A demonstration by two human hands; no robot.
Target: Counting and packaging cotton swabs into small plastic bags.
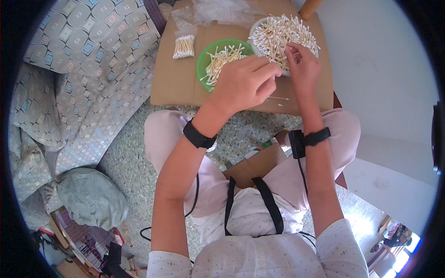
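We are holding the right hand (303, 65) at the cotton swabs (282, 34) heaped in the white bowl (251, 34), thumb and finger narrowly apart, while the left hand (248, 82) is hanging half-curled by the green bowl (201, 62); we cannot tell whether either is gripping a swab. We should probably be pinching sticks lightly mid-length, sparing the cotton tips, and lifting straight so neighbours aren't tangling.
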